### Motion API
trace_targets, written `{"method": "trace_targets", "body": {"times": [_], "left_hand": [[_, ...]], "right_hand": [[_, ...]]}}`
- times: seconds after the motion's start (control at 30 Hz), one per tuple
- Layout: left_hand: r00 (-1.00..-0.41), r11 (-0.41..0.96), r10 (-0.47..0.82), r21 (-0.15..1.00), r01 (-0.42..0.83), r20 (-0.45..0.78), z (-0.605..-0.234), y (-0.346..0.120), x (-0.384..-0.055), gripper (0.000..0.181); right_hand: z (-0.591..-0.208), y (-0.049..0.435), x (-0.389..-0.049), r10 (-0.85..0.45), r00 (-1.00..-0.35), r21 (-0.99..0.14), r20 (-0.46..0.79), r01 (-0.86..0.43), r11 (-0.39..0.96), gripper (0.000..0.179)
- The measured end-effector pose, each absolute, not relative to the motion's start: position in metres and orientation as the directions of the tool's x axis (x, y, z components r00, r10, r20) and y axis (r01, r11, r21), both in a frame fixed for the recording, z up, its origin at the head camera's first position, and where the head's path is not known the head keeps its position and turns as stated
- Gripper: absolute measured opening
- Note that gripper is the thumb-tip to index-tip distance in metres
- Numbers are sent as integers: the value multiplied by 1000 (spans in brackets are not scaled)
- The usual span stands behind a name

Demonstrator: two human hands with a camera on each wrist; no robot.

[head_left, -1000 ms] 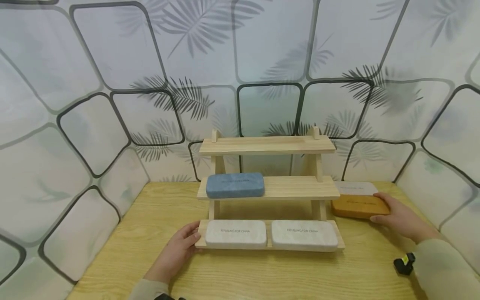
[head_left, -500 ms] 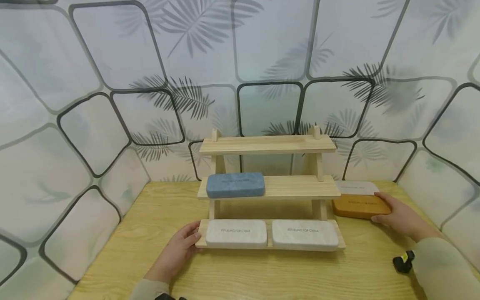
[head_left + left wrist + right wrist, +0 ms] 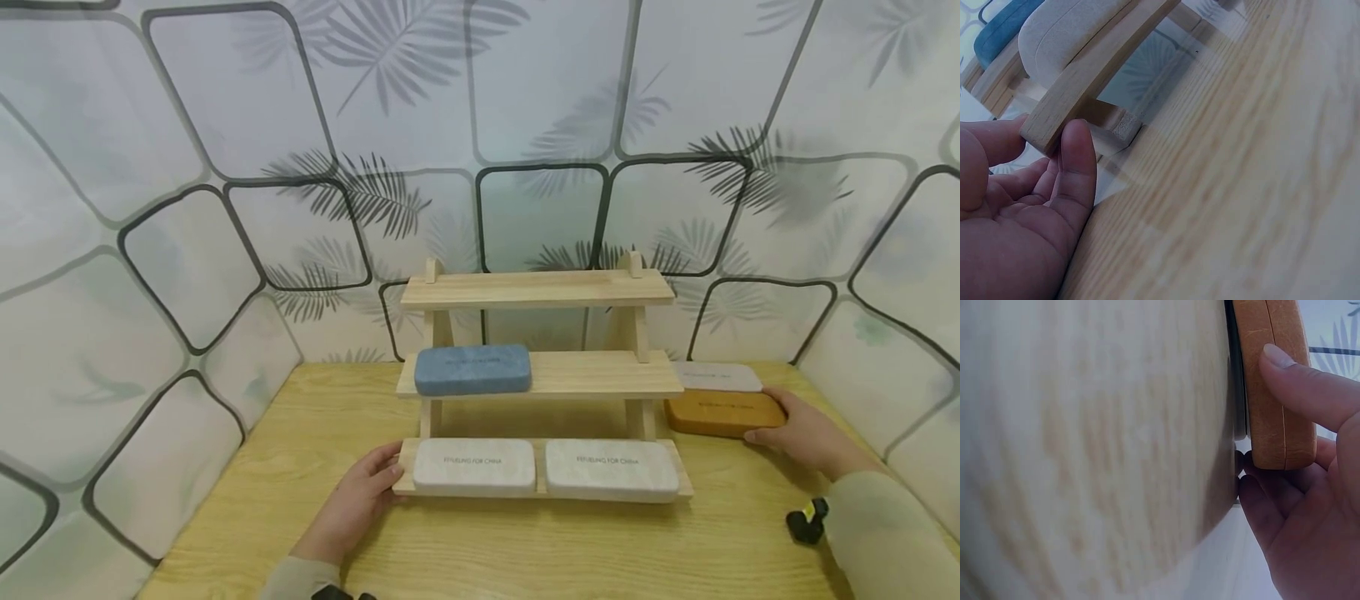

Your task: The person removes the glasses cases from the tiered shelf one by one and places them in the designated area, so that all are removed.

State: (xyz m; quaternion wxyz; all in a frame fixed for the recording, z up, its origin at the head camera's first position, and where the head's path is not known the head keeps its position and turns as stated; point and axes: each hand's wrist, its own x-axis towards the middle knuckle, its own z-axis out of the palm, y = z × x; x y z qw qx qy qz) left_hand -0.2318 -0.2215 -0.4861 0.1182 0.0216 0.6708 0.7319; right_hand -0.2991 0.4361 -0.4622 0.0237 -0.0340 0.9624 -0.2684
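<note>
A three-tier wooden display rack (image 3: 537, 288) stands on the table. My left hand (image 3: 362, 492) pinches the left end of its bottom shelf (image 3: 1063, 112), thumb and a finger on opposite faces. At the right, my right hand (image 3: 806, 433) grips the right end of an orange glasses case (image 3: 723, 413). In the right wrist view, the thumb lies on the orange case's side (image 3: 1279, 394) across from the other fingers, which are partly hidden. Two white glasses cases (image 3: 475, 467) lie side by side on the bottom shelf; a blue glasses case (image 3: 472, 370) is on the middle shelf's left half.
A pale grey case (image 3: 718, 377) lies just behind the orange one, partly covered. Beneath everything is a wood-grain table (image 3: 525, 550). Patterned fabric walls (image 3: 540, 217) enclose the back and both sides. A small black device (image 3: 807, 523) sits by the right sleeve.
</note>
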Motion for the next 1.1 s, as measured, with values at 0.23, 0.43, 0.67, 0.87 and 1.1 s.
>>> {"method": "trace_targets", "body": {"times": [0.23,0.43,0.67,0.87,1.1], "left_hand": [[-974,-60,186,987,-146,-133,-484,-219,-232,54],[-974,-43,182,989,-142,-132,-483,-219,-231,54],[-973,-34,190,989,-143,-134,-484,-220,-232,55],[-973,-36,190,989,-143,-133,-485,-220,-233,55],[-973,-35,186,988,-148,-139,-485,-220,-234,54]], "right_hand": [[-461,439,-301,-77,-996,-522,-36,-47,852,103],[-462,441,-302,-84,-996,-530,-23,-59,846,102],[-463,441,-303,-85,-996,-542,-29,-56,839,103],[-462,440,-302,-88,-996,-546,-22,-62,835,101],[-465,442,-306,-94,-995,-539,-32,-63,840,104]]}}
